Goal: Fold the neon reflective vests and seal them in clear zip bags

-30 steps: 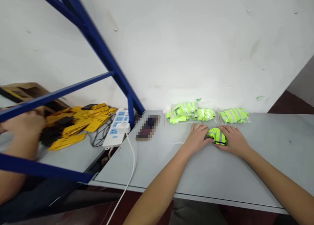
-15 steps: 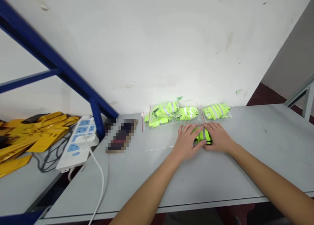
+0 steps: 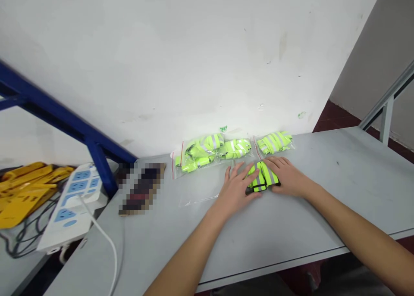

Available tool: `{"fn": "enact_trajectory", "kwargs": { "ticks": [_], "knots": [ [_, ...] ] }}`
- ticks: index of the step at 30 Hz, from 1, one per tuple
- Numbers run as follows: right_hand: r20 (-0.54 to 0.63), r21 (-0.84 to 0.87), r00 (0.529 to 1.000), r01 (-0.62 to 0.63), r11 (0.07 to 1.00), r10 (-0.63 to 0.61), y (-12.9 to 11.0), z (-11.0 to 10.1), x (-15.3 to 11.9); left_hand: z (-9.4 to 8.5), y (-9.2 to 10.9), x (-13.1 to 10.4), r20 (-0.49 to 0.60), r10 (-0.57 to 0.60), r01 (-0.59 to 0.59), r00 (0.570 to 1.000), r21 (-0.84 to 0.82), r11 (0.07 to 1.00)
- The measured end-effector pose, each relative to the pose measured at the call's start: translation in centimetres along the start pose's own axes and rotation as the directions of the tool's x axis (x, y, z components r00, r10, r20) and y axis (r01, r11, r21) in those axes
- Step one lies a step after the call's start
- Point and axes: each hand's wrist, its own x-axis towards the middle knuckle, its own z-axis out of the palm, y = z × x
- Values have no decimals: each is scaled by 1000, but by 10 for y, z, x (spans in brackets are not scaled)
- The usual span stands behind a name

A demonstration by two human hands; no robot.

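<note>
A folded neon-yellow strap bundle with grey reflective stripes and a black buckle (image 3: 262,175) lies on the grey table between my hands. My left hand (image 3: 237,187) grips its left side, thumb near the buckle and fingers over the top. Around its right side my right hand (image 3: 286,175) is curled. An empty clear bag (image 3: 200,197) lies flat just left of my left hand, partly under it. Behind, against the wall, bagged yellow bundles (image 3: 205,146) overlap at the left, and another bagged bundle (image 3: 274,143) rests at the right.
On the left stand a white power strip (image 3: 73,205) with a white cable (image 3: 110,240), a blue metal frame (image 3: 100,166) and yellow pieces (image 3: 26,192). A blurred flat item (image 3: 144,190) lies on the table (image 3: 274,240). The white wall rises behind.
The view has shifted, so the scene sits further left. My hands are slightly further apart on the bundle, and more of it, with its buckle, now shows.
</note>
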Motion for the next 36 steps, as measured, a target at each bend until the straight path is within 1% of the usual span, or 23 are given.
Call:
{"fn": "enact_trajectory", "kwargs": {
  "ticks": [3,6,10,13,15,19,21,23,25,28,30,32,34,36],
  "knots": [
    [-33,-41,999,34,999,-35,-9,6,5,1,0,0,-15,-3,3,1000,32,999],
    [-45,-55,999,25,998,-28,-13,12,9,0,2,0,-45,19,-17,999,54,998],
    [-73,-87,997,-7,996,1,-12,17,12,-3,7,1,-83,22,-19,996,29,999],
    [-95,-47,995,-23,999,19,-10,15,15,-2,9,3,-126,-37,37,991,-4,999],
    [-95,-6,995,-9,1000,8,-9,11,15,-2,8,4,-148,-69,65,987,-33,997],
    [-69,8,997,15,1000,-15,-9,7,14,-1,5,3,-174,-52,37,983,-84,996],
    [-67,-20,998,-23,1000,22,-10,8,14,-2,4,2,-214,-28,6,976,-102,995],
    [-63,-42,996,-72,997,69,-12,9,15,-2,4,2,-278,-16,-22,960,-131,991],
    [-53,-54,993,-105,993,102,-14,10,16,-1,4,2,-347,-24,-39,938,-173,984],
    [-48,-50,991,-127,991,125,-17,11,20,3,3,4,-416,-54,-46,908,-227,973],
    [-51,-39,988,-149,988,147,-19,9,21,6,3,4,-438,-89,-25,894,-248,968],
    [-38,-31,983,-183,983,182,-20,6,23,8,2,5,-436,-119,0,892,-261,965],
    [-16,-27,977,-213,977,213,-20,2,23,7,3,5,-419,-106,0,902,-245,969],
    [-9,-27,975,-224,974,223,-20,-1,22,5,4,5,-419,-68,-15,906,-191,982]
  ]
}}
